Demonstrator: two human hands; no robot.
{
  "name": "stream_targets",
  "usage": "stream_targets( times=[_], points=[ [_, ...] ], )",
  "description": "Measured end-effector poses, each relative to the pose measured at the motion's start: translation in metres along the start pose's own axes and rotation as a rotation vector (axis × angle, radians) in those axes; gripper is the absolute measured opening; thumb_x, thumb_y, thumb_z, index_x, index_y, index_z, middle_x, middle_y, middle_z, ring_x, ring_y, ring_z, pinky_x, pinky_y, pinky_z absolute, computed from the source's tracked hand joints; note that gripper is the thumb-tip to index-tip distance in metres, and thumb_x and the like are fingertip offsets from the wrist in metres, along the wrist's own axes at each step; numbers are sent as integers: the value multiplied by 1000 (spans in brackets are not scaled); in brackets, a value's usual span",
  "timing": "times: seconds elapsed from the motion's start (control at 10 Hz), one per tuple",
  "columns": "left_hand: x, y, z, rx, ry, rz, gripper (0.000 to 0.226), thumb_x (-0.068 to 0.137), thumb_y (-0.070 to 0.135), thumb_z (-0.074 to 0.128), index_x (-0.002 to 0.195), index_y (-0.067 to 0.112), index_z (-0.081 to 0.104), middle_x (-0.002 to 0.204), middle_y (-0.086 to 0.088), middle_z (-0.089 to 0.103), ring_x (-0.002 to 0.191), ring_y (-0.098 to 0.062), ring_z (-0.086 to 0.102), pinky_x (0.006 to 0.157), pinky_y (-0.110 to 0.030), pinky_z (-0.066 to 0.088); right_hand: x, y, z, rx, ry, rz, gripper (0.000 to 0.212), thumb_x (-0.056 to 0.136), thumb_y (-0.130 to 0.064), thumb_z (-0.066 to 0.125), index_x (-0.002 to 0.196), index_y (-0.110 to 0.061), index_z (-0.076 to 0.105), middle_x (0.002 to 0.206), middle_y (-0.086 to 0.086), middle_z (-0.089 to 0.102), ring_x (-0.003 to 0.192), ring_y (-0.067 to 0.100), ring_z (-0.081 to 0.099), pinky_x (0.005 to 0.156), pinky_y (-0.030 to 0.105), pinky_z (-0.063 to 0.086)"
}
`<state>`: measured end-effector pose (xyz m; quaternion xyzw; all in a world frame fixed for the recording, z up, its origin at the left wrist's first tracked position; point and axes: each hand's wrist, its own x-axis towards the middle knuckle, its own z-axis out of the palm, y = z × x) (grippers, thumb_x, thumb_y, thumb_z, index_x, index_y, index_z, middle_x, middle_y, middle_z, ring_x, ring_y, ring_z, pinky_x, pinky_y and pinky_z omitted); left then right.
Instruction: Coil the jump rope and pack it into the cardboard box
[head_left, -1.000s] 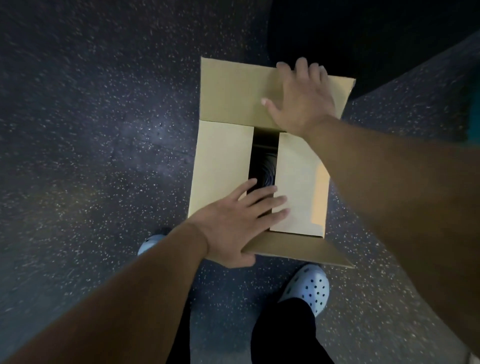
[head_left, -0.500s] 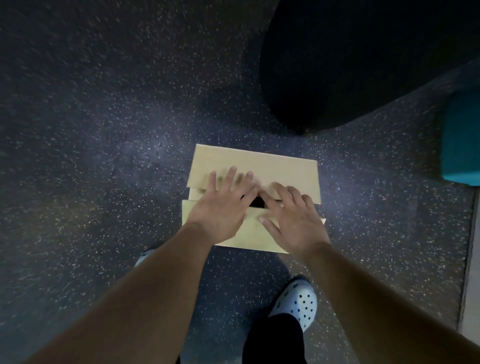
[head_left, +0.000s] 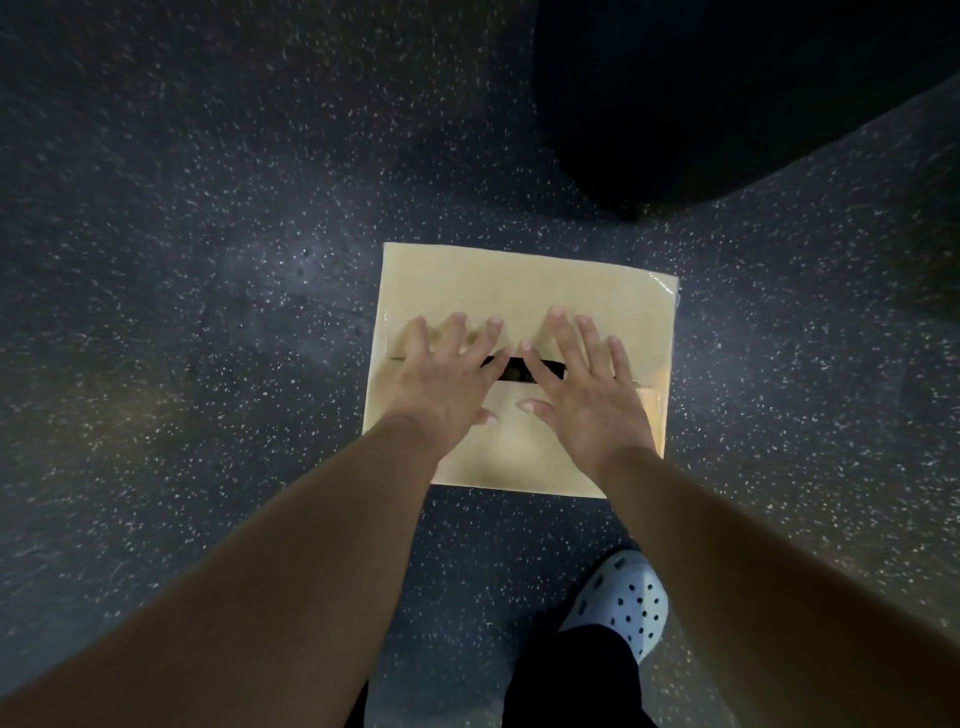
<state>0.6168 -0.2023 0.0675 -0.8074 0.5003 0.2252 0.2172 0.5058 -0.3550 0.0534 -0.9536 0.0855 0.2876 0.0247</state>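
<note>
presently the cardboard box (head_left: 519, 291) is found on the speckled floor (head_left: 208, 260) with its 2 top flaps folded down. the left hand (head_left: 441, 384) and the right hand (head_left: 587, 395) are laid flat on the flaps, fingers spread and nothing gripped; palms are pressed on the near flap while fingertips reach across the seam onto the far flap. this placement is judged to be for holding both flaps level so that they do not spring up.

a narrow dark gap (head_left: 514, 370) is left between the flaps, between the 2 index fingers. the jump rope is not seen; it is presumed to be inside the box, but what lies in the gap cannot be made out. glossy tape is noted along the far right edge (head_left: 665, 283) of the box.

1 pale perforated clog (head_left: 623, 605) is seen near the box, below the right forearm. a large dark shape (head_left: 727, 104) lies beyond the box and is not identified.

the packing is judged nearly complete; only closing the remaining gap appears outstanding.
</note>
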Motion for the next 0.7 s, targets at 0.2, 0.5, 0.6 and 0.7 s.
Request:
stream_targets(
  times=[0.2, 0.5, 0.6, 0.7],
  points=[
    [-21, -5, -15, -285, 86, -14, 68, 97, 55, 51, 156, 31, 29, 169, 2, 13, 153, -33, 14, 120, -55, 22, -17, 1, -20, 89, 115, -44, 52, 101, -40, 52, 149, -22, 48, 160, 19, 37, 146, 44, 35, 116, 54, 35],
    [-25, -7, -30, -477, 273, -83, 51, 96, 44, 57, 144, 25, 52, 147, 2, 47, 135, -23, 43, 114, -44, 33, -25, 1, -30, 147, 240, -44, 42, 99, -38, 48, 134, -20, 62, 138, 10, 58, 124, 34, 54, 100, 48, 47],
    [-26, -9, -35, -487, 321, -90, 46, 97, 42, 56, 139, 25, 57, 140, 4, 52, 128, -21, 47, 111, -41, 36, -29, -2, -37, 184, 332, -1, 40, 99, -36, 46, 129, -19, 66, 129, 9, 63, 115, 33, 58, 95, 47, 49],
    [-32, -12, -44, -536, 323, -117, 41, 97, 39, 55, 136, 26, 60, 135, 6, 55, 124, -19, 50, 108, -39, 37, -36, -2, -47, 249, 406, 62, 36, 101, -33, 48, 126, -17, 67, 120, 8, 67, 106, 32, 61, 91, 46, 49]
  ],
)
